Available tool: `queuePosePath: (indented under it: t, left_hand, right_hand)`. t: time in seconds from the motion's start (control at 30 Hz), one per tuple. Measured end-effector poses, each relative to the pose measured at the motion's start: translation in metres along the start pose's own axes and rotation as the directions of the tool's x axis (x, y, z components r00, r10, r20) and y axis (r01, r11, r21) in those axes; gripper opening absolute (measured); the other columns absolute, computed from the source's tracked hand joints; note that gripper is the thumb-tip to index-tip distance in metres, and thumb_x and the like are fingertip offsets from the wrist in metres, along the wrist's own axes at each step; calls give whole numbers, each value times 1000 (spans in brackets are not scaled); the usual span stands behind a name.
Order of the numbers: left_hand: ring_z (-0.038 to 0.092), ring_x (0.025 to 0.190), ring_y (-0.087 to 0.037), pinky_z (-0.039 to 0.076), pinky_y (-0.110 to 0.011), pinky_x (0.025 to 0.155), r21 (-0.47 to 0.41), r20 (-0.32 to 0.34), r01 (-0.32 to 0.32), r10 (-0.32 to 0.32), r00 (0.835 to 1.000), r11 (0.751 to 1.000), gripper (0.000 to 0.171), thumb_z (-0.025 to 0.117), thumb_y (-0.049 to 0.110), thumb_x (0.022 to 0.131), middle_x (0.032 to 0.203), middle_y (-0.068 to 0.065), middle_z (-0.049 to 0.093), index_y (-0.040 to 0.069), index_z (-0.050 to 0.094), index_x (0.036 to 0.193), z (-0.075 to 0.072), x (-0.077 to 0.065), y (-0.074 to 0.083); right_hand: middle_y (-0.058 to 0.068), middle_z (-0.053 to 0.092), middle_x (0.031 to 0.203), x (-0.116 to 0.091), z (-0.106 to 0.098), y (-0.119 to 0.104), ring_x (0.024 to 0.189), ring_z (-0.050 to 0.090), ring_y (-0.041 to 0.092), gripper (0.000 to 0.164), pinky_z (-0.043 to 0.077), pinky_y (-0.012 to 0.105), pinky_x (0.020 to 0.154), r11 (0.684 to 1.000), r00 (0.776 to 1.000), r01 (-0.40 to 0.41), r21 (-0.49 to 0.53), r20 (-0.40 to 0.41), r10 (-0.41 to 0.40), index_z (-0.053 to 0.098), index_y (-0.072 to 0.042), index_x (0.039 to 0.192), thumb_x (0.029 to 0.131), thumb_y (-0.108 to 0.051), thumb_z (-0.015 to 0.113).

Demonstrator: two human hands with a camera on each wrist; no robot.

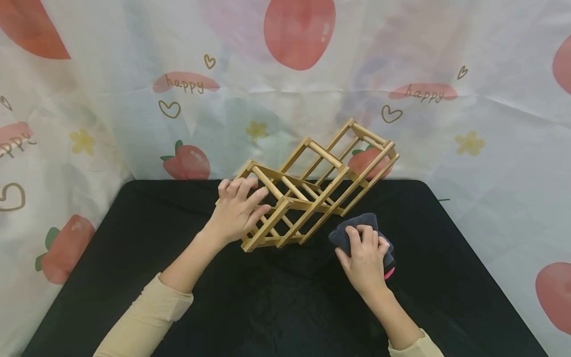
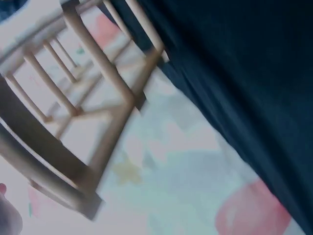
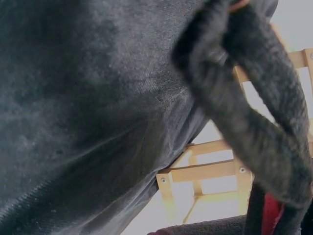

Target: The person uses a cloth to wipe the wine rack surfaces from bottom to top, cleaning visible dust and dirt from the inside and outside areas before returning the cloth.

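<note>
A light wooden rack (image 1: 312, 203) of slats and round dowels stands on the black-covered table, stretching from front left to back right. At its left end is my left hand (image 1: 236, 210), fingers spread and slightly bent, overlapping the end frame in the head view. The left wrist view shows the rack (image 2: 112, 122) blurred, with a bit of fingertip (image 2: 7, 213) at the lower left edge. My right hand (image 1: 367, 255) grips a bunched dark blue cloth (image 1: 368, 222) with a pink edge, just right of the rack. Folds of this cloth (image 3: 244, 122) loom close in the right wrist view.
The black tablecloth (image 1: 285, 307) covers the table and hangs over its edges. Behind and on both sides hangs a pale curtain (image 1: 250, 109) printed with red fruit, hearts and "happy". The rack's far end reaches close to the table's back edge.
</note>
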State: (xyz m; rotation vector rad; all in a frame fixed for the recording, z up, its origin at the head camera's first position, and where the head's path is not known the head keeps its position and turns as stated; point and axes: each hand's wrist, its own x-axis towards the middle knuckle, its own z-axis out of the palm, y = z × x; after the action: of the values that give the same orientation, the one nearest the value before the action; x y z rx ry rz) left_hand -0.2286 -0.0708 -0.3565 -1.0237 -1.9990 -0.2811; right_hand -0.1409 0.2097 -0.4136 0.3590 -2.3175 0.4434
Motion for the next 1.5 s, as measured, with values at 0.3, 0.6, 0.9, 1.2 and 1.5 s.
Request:
queuePosePath:
  t: [0.3,0.6,0.9,1.2,1.5]
  left_hand:
    - [37,105,-28,23,-46,80,154,140,-271,250,958,950,41,18,47,96,122,-9,39,20,43,115,14,24,-49]
    - [44,104,-27,28,-46,86,34,130,-243,237,963,969,48,14,45,96,111,-10,48,15,51,102,25,31,-59]
    - [45,94,-28,33,-43,85,-11,69,-237,237,969,971,53,12,46,95,97,-11,44,10,51,95,26,28,-53]
    - [42,88,-28,31,-43,86,74,84,-186,179,980,980,51,11,48,93,91,-9,40,11,47,90,16,25,-38]
    - [40,83,-27,30,-42,82,162,51,-129,122,991,978,49,12,48,93,87,-9,39,11,43,86,9,23,-21]
  right_hand:
    - [23,44,99,-1,0,2,87,42,39,56,23,56,75,1000,1000,-14,5,2,14,49,0,105,60,-2,82]
    - [23,44,98,-3,0,4,87,42,39,56,23,56,75,1000,1000,-23,7,-6,23,50,0,105,60,-2,82]
    - [23,43,98,-5,-5,8,86,42,38,54,22,56,75,1000,999,-31,5,-24,31,49,0,105,61,-2,81]
    - [23,43,98,-5,-7,11,86,41,39,53,22,56,75,999,998,-41,4,-44,42,48,0,105,62,-2,79]
    - [23,43,96,-6,-6,13,85,41,39,50,22,56,74,999,998,-43,6,-54,43,48,1,104,63,-3,77]
